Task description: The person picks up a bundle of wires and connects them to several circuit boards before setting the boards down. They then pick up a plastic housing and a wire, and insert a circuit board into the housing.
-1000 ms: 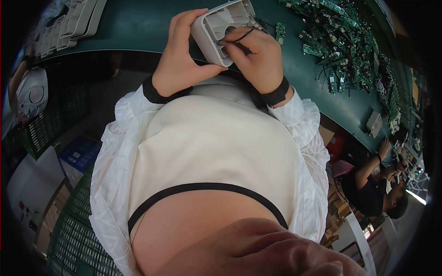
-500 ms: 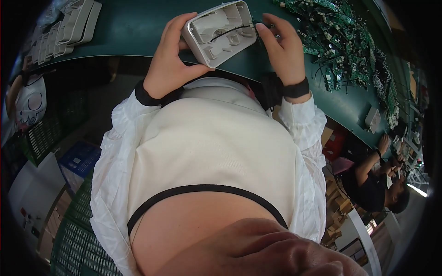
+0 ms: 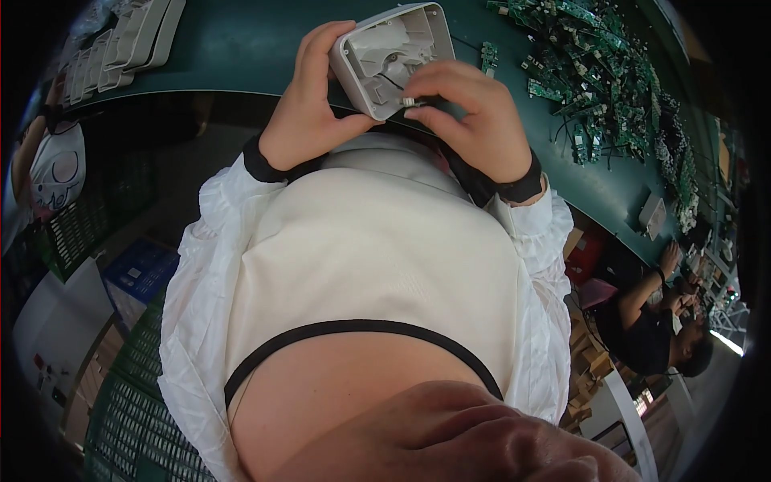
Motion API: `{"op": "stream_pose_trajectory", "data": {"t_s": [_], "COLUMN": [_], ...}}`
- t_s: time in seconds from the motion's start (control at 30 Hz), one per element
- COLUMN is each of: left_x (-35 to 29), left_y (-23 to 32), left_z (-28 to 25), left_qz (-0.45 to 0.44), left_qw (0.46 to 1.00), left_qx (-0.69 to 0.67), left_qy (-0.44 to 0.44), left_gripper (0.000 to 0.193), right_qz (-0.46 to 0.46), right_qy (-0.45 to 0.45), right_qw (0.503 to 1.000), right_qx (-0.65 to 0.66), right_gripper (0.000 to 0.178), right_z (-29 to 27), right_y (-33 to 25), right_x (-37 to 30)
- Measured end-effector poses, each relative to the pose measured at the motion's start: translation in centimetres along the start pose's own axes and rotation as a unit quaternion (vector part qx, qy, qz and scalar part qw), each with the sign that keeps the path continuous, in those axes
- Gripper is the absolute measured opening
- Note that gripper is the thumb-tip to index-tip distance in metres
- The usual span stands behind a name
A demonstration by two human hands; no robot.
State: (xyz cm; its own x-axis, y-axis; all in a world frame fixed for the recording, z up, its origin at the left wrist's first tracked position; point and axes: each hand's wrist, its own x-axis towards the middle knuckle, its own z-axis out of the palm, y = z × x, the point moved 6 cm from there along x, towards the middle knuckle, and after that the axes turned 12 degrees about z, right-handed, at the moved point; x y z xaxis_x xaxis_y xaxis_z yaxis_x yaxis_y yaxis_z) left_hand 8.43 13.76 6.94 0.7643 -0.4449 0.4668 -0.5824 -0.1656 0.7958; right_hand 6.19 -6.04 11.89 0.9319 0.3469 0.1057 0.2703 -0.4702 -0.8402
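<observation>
The left hand (image 3: 307, 108) clasps the white housing (image 3: 354, 80) by its left side; the right hand (image 3: 482, 116) has come from beyond its right wall to its near corner, pinching a small pale part (image 3: 409, 102), seemingly the work's focus now. Circuit boards (image 3: 598, 76) heap right of the housing.

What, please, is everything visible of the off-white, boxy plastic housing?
The off-white, boxy, plastic-looking housing has rounded corners, inner walls and a round feature inside. It is held tilted near the edge of the green tabletop, open side facing the camera. The bare left hand grips its left side, thumb by the lower corner. A thin dark wire shows inside. The bare right hand pinches a small pale part at its lower right; contact there is unclear.
</observation>
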Motion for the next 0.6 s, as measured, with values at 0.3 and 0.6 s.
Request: {"op": "stream_pose_trajectory", "data": {"t_s": [0.3,0.6], "left_x": [-0.3,-0.4], "left_y": [-0.5,-0.1], "left_z": [0.1,-0.3], "left_qz": [-0.057,-0.07], "left_qw": [0.997,0.996], "left_qx": [-0.051,-0.056], "left_qy": [-0.021,-0.014], "left_gripper": [0.102,0.1], "right_qz": [-0.051,0.016], "right_qy": [-0.022,0.008], "right_qw": [0.997,1.0], "right_qx": [-0.048,0.004], "right_gripper": [0.02,0.019], "right_z": [1.2,2.6], "right_y": [0.3,1.4], "right_x": [-1.4,-0.2]}}
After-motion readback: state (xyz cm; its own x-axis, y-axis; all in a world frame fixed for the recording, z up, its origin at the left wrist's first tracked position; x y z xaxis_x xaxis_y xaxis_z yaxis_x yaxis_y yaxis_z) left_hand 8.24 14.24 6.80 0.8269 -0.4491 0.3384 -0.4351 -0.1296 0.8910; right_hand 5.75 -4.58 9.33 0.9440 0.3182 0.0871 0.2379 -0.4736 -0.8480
